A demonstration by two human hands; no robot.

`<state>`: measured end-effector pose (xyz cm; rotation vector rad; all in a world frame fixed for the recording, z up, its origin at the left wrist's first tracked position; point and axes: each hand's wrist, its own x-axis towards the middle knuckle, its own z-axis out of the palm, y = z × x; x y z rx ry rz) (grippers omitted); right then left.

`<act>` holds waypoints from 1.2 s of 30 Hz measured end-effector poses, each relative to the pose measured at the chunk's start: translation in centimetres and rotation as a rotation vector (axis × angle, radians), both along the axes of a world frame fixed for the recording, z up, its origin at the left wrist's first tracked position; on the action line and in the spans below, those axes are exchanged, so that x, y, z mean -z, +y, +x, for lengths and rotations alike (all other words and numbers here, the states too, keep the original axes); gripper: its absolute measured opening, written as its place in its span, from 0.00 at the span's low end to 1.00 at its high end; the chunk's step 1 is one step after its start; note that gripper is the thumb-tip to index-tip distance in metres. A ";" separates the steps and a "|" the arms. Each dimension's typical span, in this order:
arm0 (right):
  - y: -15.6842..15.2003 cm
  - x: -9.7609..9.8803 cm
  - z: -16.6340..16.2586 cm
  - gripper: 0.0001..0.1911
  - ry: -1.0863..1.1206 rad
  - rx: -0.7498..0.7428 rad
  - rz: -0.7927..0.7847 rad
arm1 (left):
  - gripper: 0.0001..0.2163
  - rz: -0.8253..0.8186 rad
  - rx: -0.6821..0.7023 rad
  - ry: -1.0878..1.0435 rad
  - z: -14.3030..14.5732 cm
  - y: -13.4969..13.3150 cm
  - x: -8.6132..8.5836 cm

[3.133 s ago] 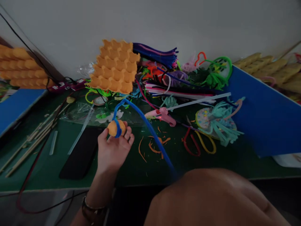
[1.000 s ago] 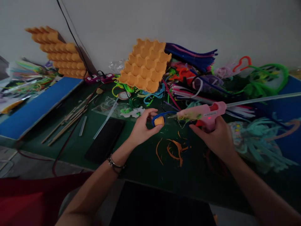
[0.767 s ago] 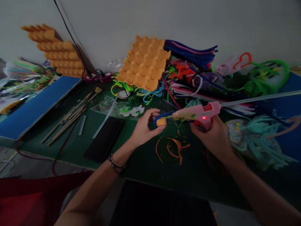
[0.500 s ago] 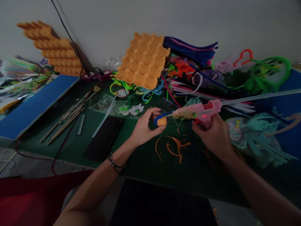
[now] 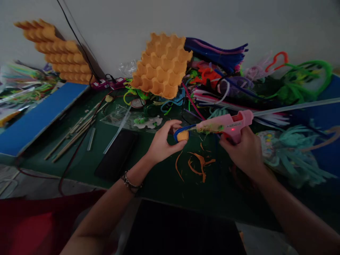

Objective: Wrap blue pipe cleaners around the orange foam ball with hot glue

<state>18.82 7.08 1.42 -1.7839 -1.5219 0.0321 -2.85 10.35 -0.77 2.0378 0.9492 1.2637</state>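
My left hand point(image 5: 162, 143) pinches a small orange cup piece point(image 5: 182, 136) with a blue pipe cleaner point(image 5: 183, 128) looped round it, just above the green table point(image 5: 159, 184). My right hand point(image 5: 245, 150) grips a pink glue gun point(image 5: 225, 124) whose red light is on. The gun's nozzle points left and touches the orange piece. A clear glue stick point(image 5: 294, 106) juts from the gun's back to the right.
An orange egg tray point(image 5: 162, 65) leans on the wall, with another point(image 5: 50, 49) at far left. Heaps of coloured pipe cleaners point(image 5: 239, 81) fill the back right. A black phone point(image 5: 115, 156), wooden sticks point(image 5: 74, 134), orange scraps point(image 5: 196, 164) and a blue board point(image 5: 37, 118) lie around.
Three seconds ago my left hand held the orange piece alone and the gun lay on the table. My right hand has since brought the gun's tip onto the piece; lately it barely moves.
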 end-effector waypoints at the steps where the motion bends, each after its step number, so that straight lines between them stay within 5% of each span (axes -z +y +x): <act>1: 0.0 0.0 0.0 0.11 0.000 0.001 0.005 | 0.19 0.024 -0.004 0.021 0.0 0.0 0.0; 36: 0.0 0.3 0.3 0.08 -0.022 -0.088 0.048 | 0.17 -0.152 0.035 -0.225 -0.3 0.6 0.8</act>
